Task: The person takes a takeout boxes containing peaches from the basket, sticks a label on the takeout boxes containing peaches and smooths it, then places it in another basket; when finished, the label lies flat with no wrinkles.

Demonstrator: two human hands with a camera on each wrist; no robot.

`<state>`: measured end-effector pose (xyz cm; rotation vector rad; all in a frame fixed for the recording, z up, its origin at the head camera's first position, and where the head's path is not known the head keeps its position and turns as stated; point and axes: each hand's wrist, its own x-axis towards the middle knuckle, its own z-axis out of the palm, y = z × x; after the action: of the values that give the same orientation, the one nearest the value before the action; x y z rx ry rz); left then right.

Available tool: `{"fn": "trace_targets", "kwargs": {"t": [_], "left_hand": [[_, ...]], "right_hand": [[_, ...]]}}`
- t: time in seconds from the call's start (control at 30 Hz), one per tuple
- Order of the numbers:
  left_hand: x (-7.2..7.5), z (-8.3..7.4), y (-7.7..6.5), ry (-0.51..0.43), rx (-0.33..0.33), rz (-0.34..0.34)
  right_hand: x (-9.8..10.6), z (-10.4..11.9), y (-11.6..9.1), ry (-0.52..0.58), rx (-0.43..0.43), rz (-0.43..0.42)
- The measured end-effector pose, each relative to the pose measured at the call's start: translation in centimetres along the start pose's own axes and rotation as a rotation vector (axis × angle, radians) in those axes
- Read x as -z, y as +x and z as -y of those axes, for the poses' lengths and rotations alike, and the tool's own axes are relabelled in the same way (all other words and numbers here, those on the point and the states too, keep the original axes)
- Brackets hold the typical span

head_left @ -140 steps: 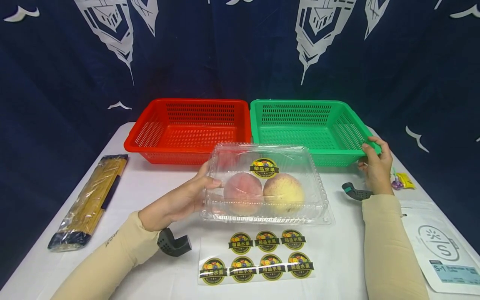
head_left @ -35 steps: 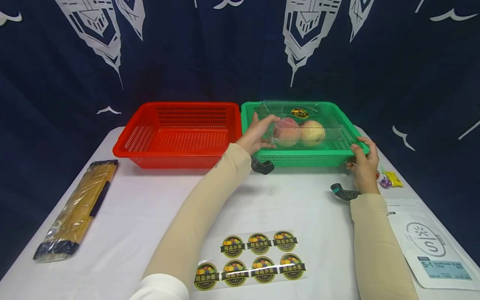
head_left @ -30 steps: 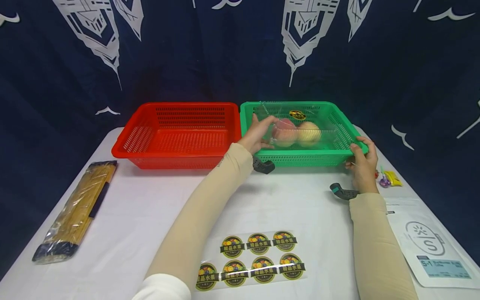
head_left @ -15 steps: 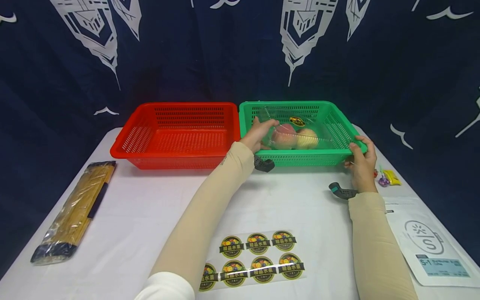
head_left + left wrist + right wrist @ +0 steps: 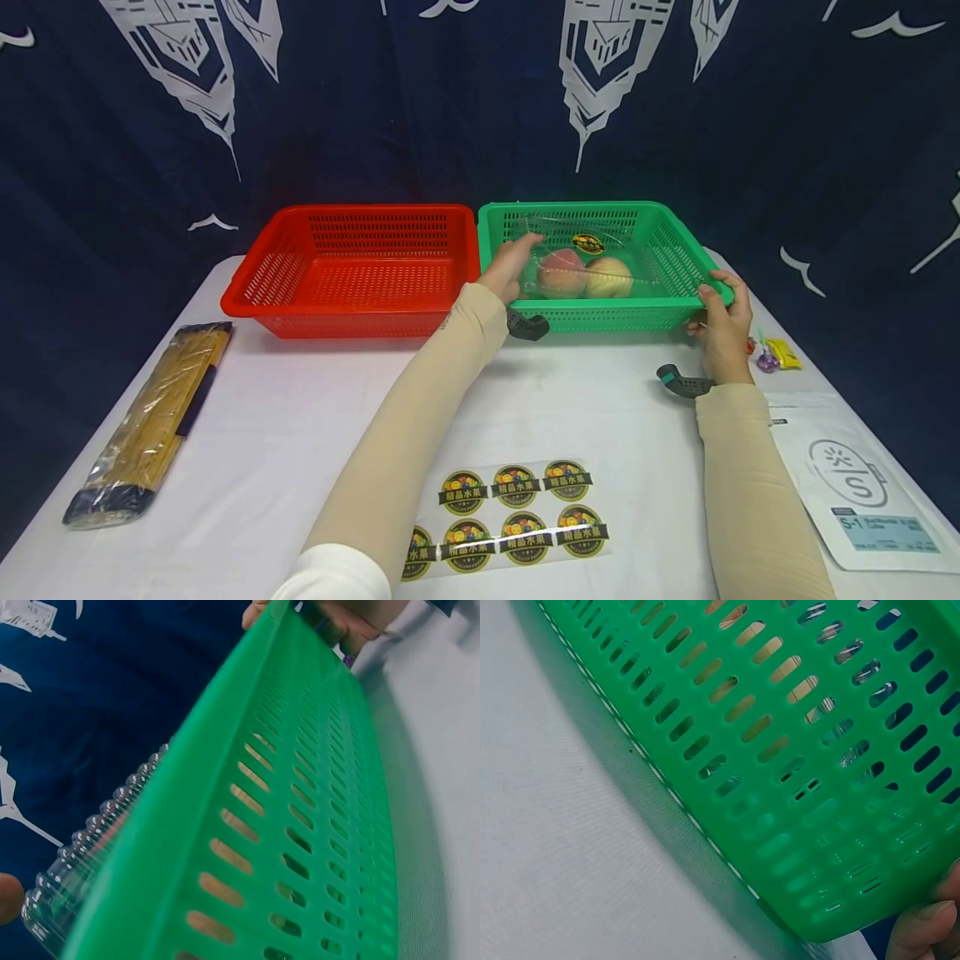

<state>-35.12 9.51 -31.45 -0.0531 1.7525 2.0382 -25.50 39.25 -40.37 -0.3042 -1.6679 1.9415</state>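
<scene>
A clear plastic fruit box [image 5: 626, 254] sits inside the green basket [image 5: 600, 317], with a reddish peach [image 5: 561, 273] and a yellowish peach [image 5: 609, 277] inside it. On its lid is a round black-and-gold sticker [image 5: 588, 243]. My left hand [image 5: 506, 268] holds the box at its left end, thumb by the upper edge. Its other fingers are mostly hidden. In the left wrist view the box's ridged edge [image 5: 97, 825] shows over the basket rim, a fingertip [image 5: 9, 898] right at the corner. My right hand [image 5: 724, 333] grips the basket's front right corner.
A red basket [image 5: 367, 321] stands against the green one's left side. In front lies a sheet of round stickers [image 5: 516, 510]. A packet of sticks [image 5: 153, 417] lies at left; a white pouch [image 5: 862, 492] and small wrapped sweets [image 5: 783, 355] at right.
My left hand has carried the fruit box from over the table into the green basket, then lowered it and shifted it slightly left. My right hand has kept its grip on the basket.
</scene>
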Motion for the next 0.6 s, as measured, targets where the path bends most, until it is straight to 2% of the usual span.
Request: {"fn": "trace_targets", "kwargs": {"t": [0.27, 0.6], "left_hand": [[-0.20, 0.18, 0.40, -0.021, -0.031, -0.019], [-0.42, 0.22, 0.46, -0.059, -0.034, -0.018]], "right_hand": [[-0.08, 0.06, -0.03, -0.013, -0.014, -0.002], [-0.14, 0.21, -0.18, 0.000, -0.017, -0.001]]}}
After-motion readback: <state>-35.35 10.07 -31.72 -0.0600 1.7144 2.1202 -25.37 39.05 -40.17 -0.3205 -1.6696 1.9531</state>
